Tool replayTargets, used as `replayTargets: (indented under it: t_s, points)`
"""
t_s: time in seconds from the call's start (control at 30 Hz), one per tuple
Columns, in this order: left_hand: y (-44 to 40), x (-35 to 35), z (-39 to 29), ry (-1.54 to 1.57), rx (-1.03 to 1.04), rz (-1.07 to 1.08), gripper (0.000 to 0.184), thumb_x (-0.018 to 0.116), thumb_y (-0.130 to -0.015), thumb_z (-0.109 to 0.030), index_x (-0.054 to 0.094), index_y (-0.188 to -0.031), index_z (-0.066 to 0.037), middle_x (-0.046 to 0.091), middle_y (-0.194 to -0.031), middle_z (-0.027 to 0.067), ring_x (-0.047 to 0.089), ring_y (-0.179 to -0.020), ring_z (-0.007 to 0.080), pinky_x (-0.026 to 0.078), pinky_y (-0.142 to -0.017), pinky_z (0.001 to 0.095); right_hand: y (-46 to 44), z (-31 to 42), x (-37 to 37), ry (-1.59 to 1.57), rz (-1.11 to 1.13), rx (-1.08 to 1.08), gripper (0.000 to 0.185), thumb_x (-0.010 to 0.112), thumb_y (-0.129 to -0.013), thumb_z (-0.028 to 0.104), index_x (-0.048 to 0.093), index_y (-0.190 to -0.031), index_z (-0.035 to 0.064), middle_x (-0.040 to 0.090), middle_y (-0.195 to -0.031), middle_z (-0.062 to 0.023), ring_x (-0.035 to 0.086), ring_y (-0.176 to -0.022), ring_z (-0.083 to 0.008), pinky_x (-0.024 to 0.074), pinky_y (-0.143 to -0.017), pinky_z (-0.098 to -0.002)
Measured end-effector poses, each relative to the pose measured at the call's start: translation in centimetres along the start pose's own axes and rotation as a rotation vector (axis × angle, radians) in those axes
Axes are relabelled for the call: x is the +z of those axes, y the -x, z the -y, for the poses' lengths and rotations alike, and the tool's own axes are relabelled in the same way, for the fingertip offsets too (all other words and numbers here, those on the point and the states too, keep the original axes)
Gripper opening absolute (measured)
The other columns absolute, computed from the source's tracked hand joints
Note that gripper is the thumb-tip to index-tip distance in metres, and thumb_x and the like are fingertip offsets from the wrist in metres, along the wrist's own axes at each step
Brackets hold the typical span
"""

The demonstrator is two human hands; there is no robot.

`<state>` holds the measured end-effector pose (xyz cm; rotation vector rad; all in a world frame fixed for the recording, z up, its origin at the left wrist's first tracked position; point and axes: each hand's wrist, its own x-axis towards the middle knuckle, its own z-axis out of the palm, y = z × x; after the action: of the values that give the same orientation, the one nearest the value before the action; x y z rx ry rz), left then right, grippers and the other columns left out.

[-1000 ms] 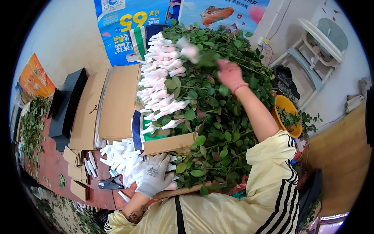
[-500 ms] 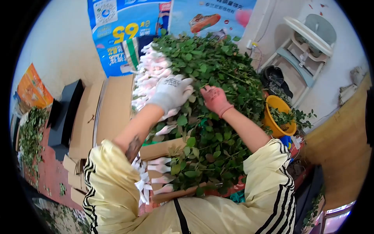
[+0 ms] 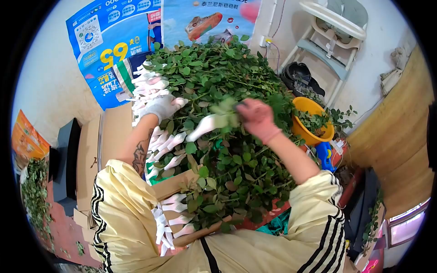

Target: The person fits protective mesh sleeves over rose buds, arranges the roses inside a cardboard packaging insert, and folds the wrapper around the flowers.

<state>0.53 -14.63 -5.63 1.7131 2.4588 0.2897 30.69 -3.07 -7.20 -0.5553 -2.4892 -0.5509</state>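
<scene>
My right hand [image 3: 260, 119], in a reddish glove, is closed on a leafy rose stem. The rose [image 3: 203, 128] points left, its bud in a white sleeve, and its leaves are smeared by motion. In a pale grey glove, my left hand [image 3: 160, 108] lies over the left edge of the pile with its fingers curled; what they hold, if anything, is hidden. Around it are several white-sleeved buds [image 3: 167, 144], all facing left. Their green leafy stems [image 3: 227, 75] spread to the right in a thick heap beneath both hands.
Cardboard [image 3: 116, 125] stands left of the pile, beside a black box [image 3: 66, 159]. At right is a yellow bucket [image 3: 313, 119] with leafy cuttings, and behind it a high chair [image 3: 332, 41]. A cardboard strip [image 3: 177, 184] crosses the near stems. White strips [image 3: 162, 227] hang in front.
The right hand now has a sleeved rose lifted above the pile. My left hand has shifted away from the right one, toward the buds. The head view has turned somewhat.
</scene>
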Motion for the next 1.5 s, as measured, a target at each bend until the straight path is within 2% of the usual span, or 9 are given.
replayTargets:
  t_s: [0.1, 0.13, 0.17, 0.33, 0.6, 0.73, 0.8, 1.37, 1.5]
  points:
    - [-0.4, 3.0, 2.4, -0.027, 0.023, -0.011, 0.042, 0.050, -0.087, -0.047, 0.056, -0.106, -0.010, 0.064, -0.106, 0.0191, 0.060, -0.102, 0.0372, 0.046, -0.087, 0.0455, 1.1, -8.7, -5.9, 0.218, -0.526, 0.013, 0.026, 0.063, -0.073, 0.012, 0.059, -0.099, 0.0109, 0.061, -0.091, -0.0047, 0.061, -0.082, -0.0238, 0.0508, -0.069, -0.0324]
    - [0.1, 3.6, 2.6, -0.003, 0.035, -0.108, 0.040, 0.051, -0.086, -0.044, 0.056, -0.106, -0.010, 0.064, -0.106, 0.0191, 0.060, -0.101, 0.0376, 0.046, -0.087, 0.0459, 1.8, -12.1, -8.3, -0.330, -0.408, 0.410, 0.025, 0.061, -0.079, 0.014, 0.061, -0.104, 0.0079, 0.064, -0.092, -0.0104, 0.063, -0.083, -0.0300, 0.0503, -0.076, -0.0366]
    - [0.4, 4.1, 2.4, 0.024, 0.054, -0.204, 0.038, 0.053, -0.085, -0.042, 0.055, -0.107, -0.011, 0.064, -0.105, 0.0191, 0.060, -0.101, 0.0380, 0.046, -0.086, 0.0463, 2.4, -17.5, -9.9, 0.153, -0.562, 0.533, 0.021, 0.059, -0.083, 0.016, 0.063, -0.100, 0.0041, 0.066, -0.089, -0.0149, 0.064, -0.082, -0.0326, 0.0499, -0.076, -0.0395]
    - [2.0, 2.7, 1.7, 0.111, 0.152, -0.182, 0.053, 0.058, -0.082, -0.035, 0.049, -0.128, -0.009, 0.058, -0.118, 0.0224, 0.054, -0.114, 0.0380, 0.042, -0.096, 0.0443, 6.2, -24.7, -24.1, 0.326, -0.971, 0.774, 0.029, 0.063, -0.083, 0.023, 0.066, -0.103, 0.0031, 0.069, -0.097, -0.0148, 0.066, -0.089, -0.0310, 0.0494, -0.078, -0.0377]
    - [15.1, -8.8, -13.9, 0.377, 0.946, -0.995, 0.088, 0.065, -0.076, -0.059, 0.042, -0.131, 0.005, 0.038, -0.138, 0.0305, 0.040, -0.127, 0.0439, 0.033, -0.106, 0.0480, -1.3, -8.0, -19.6, -0.013, -0.771, 0.025, 0.034, 0.067, -0.078, 0.025, 0.064, -0.106, 0.0050, 0.063, -0.106, -0.0128, 0.065, -0.088, -0.0300, 0.0541, -0.073, -0.0400]
    - [20.4, -12.0, -16.1, 0.541, 1.177, -1.120, 0.069, 0.080, -0.065, -0.023, 0.052, -0.123, 0.003, 0.056, -0.119, 0.0259, 0.057, -0.107, 0.0419, 0.046, -0.091, 0.0446, -3.9, 2.6, -18.1, -0.040, -0.615, -0.337, 0.043, 0.071, -0.063, 0.011, 0.063, -0.105, 0.0092, 0.059, -0.109, -0.0155, 0.062, -0.090, -0.0336, 0.0536, -0.071, -0.0416]
    - [20.4, -11.7, -14.4, 0.438, 1.273, -1.127, 0.082, 0.087, -0.061, -0.030, 0.050, -0.127, 0.001, 0.060, -0.118, 0.0223, 0.061, -0.105, 0.0377, 0.049, -0.087, 0.0426, -5.1, 4.1, -16.3, -0.170, -0.581, -0.410, 0.046, 0.070, -0.063, 0.011, 0.061, -0.109, 0.0094, 0.058, -0.111, -0.0150, 0.061, -0.094, -0.0339, 0.0527, -0.073, -0.0416]
    - [25.1, -12.2, -11.3, 0.513, 1.056, -1.187, 0.050, 0.080, -0.072, -0.032, 0.062, -0.106, -0.001, 0.065, -0.107, 0.0179, 0.063, -0.098, 0.0350, 0.050, -0.084, 0.0418, -7.5, 8.4, -16.8, -0.245, -0.640, -0.415, 0.045, 0.071, -0.061, 0.009, 0.060, -0.105, 0.0095, 0.059, -0.109, -0.0139, 0.061, -0.095, -0.0344, 0.0524, -0.076, -0.0421]
    - [24.7, -13.4, -6.5, 0.336, 1.090, -1.436, 0.039, 0.075, -0.063, -0.012, 0.066, -0.099, -0.003, 0.065, -0.101, 0.0171, 0.063, -0.091, 0.0344, 0.051, -0.076, 0.0365, -9.5, 10.3, -18.5, -0.116, -0.746, -0.380, 0.046, 0.073, -0.058, 0.008, 0.065, -0.103, 0.0137, 0.058, -0.109, -0.0123, 0.059, -0.094, -0.0342, 0.0512, -0.076, -0.0431]
